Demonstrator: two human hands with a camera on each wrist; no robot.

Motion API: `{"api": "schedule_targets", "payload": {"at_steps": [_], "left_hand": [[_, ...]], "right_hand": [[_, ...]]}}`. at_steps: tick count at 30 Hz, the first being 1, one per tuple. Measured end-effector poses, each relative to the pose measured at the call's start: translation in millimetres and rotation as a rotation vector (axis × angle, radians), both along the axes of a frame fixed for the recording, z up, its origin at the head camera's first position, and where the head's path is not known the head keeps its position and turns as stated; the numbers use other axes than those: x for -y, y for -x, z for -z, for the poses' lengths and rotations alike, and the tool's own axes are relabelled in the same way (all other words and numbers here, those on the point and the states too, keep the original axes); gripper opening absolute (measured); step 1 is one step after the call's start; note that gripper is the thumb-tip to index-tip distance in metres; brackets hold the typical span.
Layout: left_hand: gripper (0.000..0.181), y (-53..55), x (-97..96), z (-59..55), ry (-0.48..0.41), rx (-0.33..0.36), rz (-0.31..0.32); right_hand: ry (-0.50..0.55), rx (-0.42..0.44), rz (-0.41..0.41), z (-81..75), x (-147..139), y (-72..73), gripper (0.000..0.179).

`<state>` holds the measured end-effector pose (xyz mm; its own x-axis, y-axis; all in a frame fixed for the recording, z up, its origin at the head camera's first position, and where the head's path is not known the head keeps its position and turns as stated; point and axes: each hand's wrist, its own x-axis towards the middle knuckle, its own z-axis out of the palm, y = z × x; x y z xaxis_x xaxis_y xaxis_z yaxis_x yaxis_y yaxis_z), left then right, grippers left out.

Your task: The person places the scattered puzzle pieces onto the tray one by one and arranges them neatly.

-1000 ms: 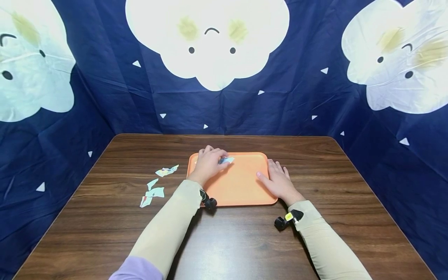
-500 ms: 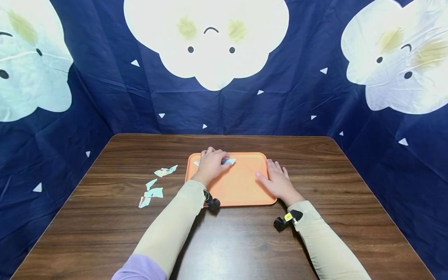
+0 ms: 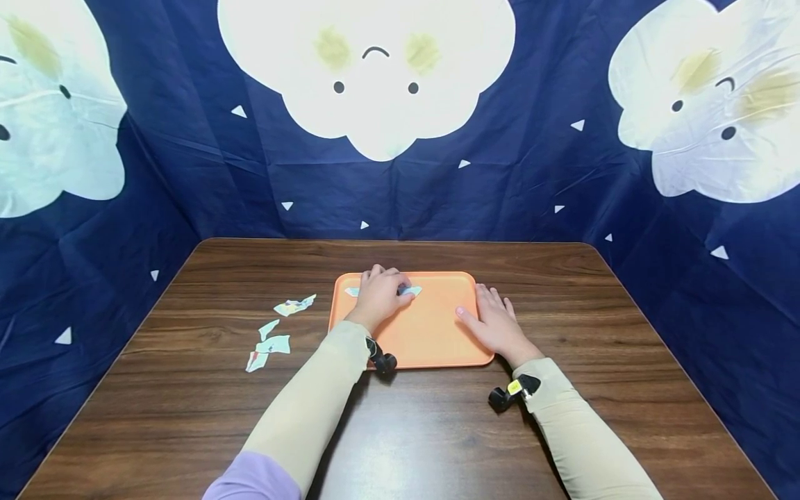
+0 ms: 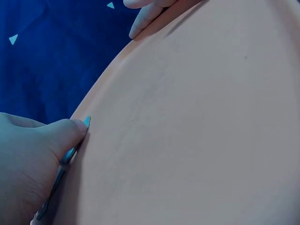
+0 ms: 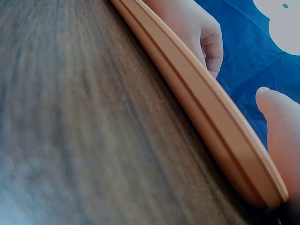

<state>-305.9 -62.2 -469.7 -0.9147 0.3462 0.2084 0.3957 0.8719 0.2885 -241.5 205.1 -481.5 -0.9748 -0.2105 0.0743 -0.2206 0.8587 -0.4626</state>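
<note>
In the head view my left hand (image 3: pixel 380 298) is over the upper left part of an orange tray (image 3: pixel 431 333). Its thumb and fingers pinch a torn, pale blue printed paper piece (image 3: pixel 412 291), which lies along the tray's far edge. The left wrist view shows the thumb over this paper strip (image 4: pixel 87 121), its rest partly hidden by the hand. Another bit of pale paper (image 3: pixel 353 292) shows left of the hand, inside the tray. My right hand (image 3: pixel 496 323) rests against the tray's right rim, fingers fairly straight along the outside and thumb over the inside.
Left of the tray, several torn paper scraps lie on the brown wooden table (image 3: pixel 400 444): a colourful one (image 3: pixel 295 305) farther back, a small one (image 3: pixel 269 329) and a larger one (image 3: pixel 273 344) nearer. A blue cloth (image 3: pixel 400 194) with white clouds stands behind the table.
My left hand has shifted slightly right and nearer with the paper piece, and more of the scrap to its left shows. My right hand has stayed at the tray's rim.
</note>
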Motion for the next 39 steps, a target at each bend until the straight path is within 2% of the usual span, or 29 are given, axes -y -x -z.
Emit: {"api": "schedule_targets", "payload": {"at_steps": [10,15,20,30,39], "left_hand": [[0.027,-3.2,2.2,0.5,0.000,0.025,-0.018],[0.033,-5.7,9.7,0.3,-0.090,0.024,-0.005],[0.039,-9.2,23.4,-6.7,-0.197,-0.011,-0.013],[0.037,-17.2,58.6,-27.7,-0.238,-0.011,-0.042],[0.035,-26.1,89.8,-35.2,-0.260,-0.018,-0.085]], "right_hand": [[-0.009,0.006,-0.006,1.0,2,0.0,0.091],[-0.001,0.007,-0.008,1.9,3,0.1,0.090],[0.000,0.006,-0.006,1.4,4,-0.2,0.091],[-0.008,0.008,-0.012,-2.8,2,0.6,0.092],[-0.014,0.034,-0.008,-4.4,1,-1.1,0.091]]}}
